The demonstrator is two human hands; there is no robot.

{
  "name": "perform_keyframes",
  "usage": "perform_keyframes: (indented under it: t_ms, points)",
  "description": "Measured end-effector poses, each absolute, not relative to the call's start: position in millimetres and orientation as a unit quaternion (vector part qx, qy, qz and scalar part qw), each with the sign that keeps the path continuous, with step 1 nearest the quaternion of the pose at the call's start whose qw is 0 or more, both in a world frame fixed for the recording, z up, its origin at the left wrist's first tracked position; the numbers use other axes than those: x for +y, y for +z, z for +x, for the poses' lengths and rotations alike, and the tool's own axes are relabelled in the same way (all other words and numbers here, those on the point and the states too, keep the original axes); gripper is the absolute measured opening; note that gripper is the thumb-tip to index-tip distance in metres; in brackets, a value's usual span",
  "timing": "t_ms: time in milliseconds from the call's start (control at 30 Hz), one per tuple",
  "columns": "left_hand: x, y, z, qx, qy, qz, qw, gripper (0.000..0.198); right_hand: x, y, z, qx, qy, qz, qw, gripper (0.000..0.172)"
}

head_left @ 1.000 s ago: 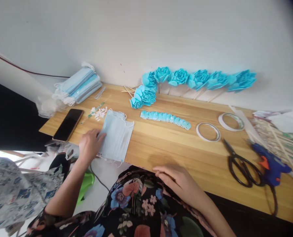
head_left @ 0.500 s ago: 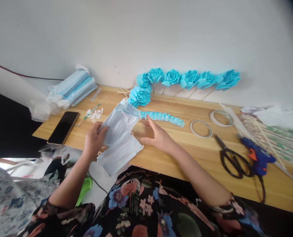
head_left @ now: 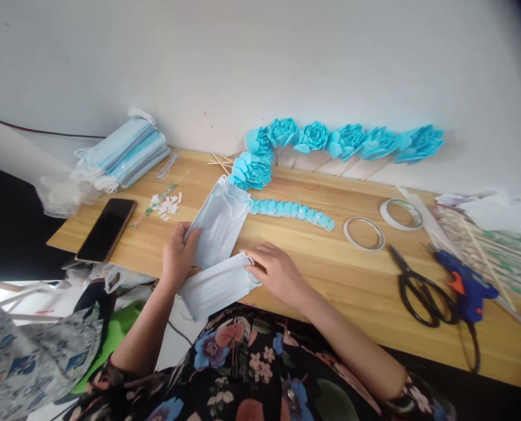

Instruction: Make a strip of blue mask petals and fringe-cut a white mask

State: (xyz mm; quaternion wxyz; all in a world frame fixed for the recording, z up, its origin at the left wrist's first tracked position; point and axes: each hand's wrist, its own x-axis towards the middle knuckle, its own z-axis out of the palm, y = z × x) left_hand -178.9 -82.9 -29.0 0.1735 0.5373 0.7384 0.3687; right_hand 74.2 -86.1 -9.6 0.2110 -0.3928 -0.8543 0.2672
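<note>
My left hand (head_left: 179, 255) grips the left edge of a pale blue face mask (head_left: 220, 225), thumb on top; whether it is one mask or a few stacked I cannot tell. Below it, a second face mask (head_left: 216, 287) slants over the table's front edge. The fingers of my right hand (head_left: 278, 273) pinch that lower mask at its right end, by the ear loop. Just past the upper mask lie a blue paper-like flower (head_left: 252, 171) and a curved row of small blue folded pieces (head_left: 293, 210).
Several blue flowers on sticks (head_left: 347, 140) lean along the wall. At left are a mask stack (head_left: 124, 153), a phone (head_left: 106, 230) and white scraps (head_left: 167, 204). Tape rolls (head_left: 364, 234), scissors (head_left: 422, 291) and a blue glue gun (head_left: 466, 283) lie at right.
My right hand has closed from a spread pose and moved down onto the lower mask's right end. The left hand still holds the upper mask. The view has shifted slightly.
</note>
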Motion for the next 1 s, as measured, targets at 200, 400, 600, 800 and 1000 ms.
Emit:
perform_keyframes:
  t_ms: [200, 400, 600, 800, 1000]
  points:
    - [-85, -19, -171, 0.679, 0.352, 0.598, 0.24, 0.023, -47, 36, 106, -0.806, 0.243, -0.399, 0.363, 0.015]
    - [-104, -13, -162, 0.512, 0.302, 0.699, 0.398, 0.032, -40, 24, 117, -0.773, 0.383, -0.434, 0.26, 0.018]
    - [-75, -20, -203, 0.493, 0.377, 0.655, 0.432, 0.046, -72, 17, 175, -0.69, 0.304, -0.562, 0.339, 0.017]
    - [-11, -35, -250, 0.561, 0.49, 0.567, 0.351, 0.046, -104, 19, 224, -0.643, 0.261, -0.633, 0.343, 0.017]
    - [7, -20, -278, 0.625, 0.507, 0.573, 0.152, 0.034, -125, 13, 235, -0.626, 0.257, -0.659, 0.327, 0.029]
